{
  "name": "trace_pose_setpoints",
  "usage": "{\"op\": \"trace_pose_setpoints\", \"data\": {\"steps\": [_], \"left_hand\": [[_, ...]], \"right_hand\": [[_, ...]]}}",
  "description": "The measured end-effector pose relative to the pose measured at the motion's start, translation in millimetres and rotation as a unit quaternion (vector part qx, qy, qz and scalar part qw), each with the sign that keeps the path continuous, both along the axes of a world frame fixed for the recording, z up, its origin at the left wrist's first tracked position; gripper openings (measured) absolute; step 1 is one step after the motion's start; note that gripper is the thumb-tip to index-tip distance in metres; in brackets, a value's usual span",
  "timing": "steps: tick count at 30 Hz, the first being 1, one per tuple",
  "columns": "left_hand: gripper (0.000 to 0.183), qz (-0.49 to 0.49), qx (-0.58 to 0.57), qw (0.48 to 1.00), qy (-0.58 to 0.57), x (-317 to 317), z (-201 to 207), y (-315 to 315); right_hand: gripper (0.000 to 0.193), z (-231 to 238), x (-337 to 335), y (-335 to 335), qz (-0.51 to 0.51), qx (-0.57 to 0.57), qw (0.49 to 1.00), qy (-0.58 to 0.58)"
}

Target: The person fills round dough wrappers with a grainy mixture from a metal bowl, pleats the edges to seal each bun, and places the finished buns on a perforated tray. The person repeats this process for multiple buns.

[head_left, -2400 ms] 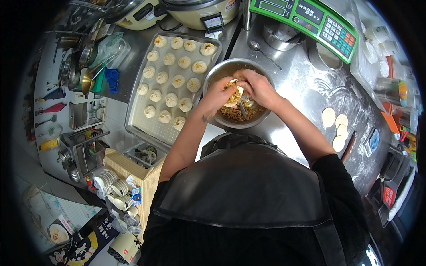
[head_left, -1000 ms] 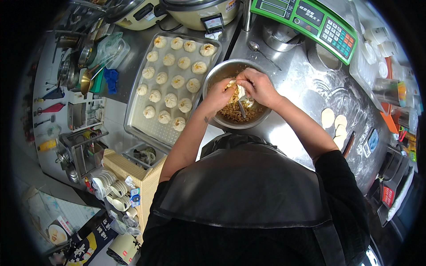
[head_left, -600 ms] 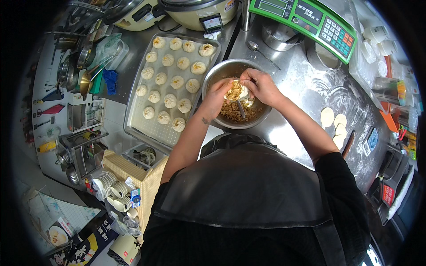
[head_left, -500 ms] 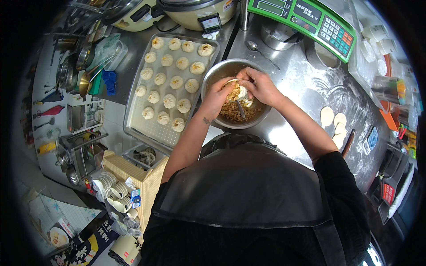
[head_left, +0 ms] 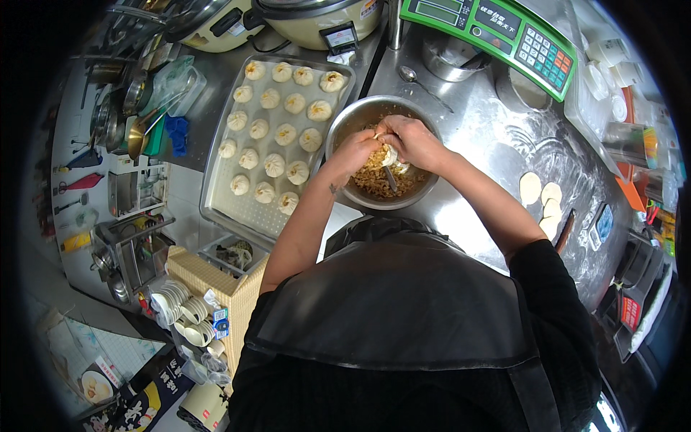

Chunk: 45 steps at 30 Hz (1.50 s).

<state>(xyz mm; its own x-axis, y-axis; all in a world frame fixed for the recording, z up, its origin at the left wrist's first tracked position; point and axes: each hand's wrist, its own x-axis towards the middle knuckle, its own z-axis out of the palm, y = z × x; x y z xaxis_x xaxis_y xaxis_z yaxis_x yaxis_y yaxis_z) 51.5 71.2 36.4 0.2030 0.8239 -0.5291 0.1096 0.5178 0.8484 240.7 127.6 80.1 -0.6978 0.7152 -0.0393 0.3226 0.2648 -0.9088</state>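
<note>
Over a steel bowl [head_left: 334,132] of brown chopped filling [head_left: 376,181], both of my hands are closed around one filled bun [head_left: 389,154]. My left hand [head_left: 355,153] cups it from the left, the fingers curled. From the right, my right hand [head_left: 413,140] pinches the dough edge at the top. White dough shows between the hands; the rest of the bun is hidden by my fingers. Below it, the metal handle of a utensil [head_left: 391,178] sticks up out of the filling. Left of the bowl, a perforated metal tray [head_left: 248,210] carries rows of pleated buns [head_left: 274,165].
Flat dough rounds [head_left: 530,189] lie on the floured steel counter at right, beside a wooden rolling pin [head_left: 565,232]. A spoon [head_left: 425,87] rests behind the bowl. A green scale [head_left: 497,39] and a steel pot [head_left: 452,61] stand at the back; cookers [head_left: 317,21] sit behind the tray.
My fingers have drawn closer together over the bun, and its opening shows less filling. My right hand has shifted slightly left, covering more of the dough.
</note>
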Motion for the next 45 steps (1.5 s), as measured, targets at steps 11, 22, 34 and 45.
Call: {"op": "trace_pose_setpoints", "data": {"steps": [11, 22, 34, 45], "left_hand": [[0.031, 0.180, -0.023, 0.942, -0.281, 17.8, 15.4, -26.5], [0.029, 0.137, -0.061, 0.968, -0.200, 17.9, 27.3, -16.2], [0.028, 0.055, -0.115, 0.984, -0.128, 6.4, 41.2, -0.3], [0.037, 0.167, -0.035, 0.955, -0.241, -1.8, 26.8, -23.3]], "right_hand": [[0.012, -9.4, 5.1, -2.7, -0.073, -0.167, 0.980, 0.078], [0.011, -8.7, 6.0, 3.6, -0.001, 0.120, 0.992, 0.033], [0.014, -10.3, 0.5, 0.9, 0.026, 0.111, 0.993, 0.037], [0.009, -5.8, 7.2, -6.3, -0.073, -0.081, 0.991, 0.072]]}}
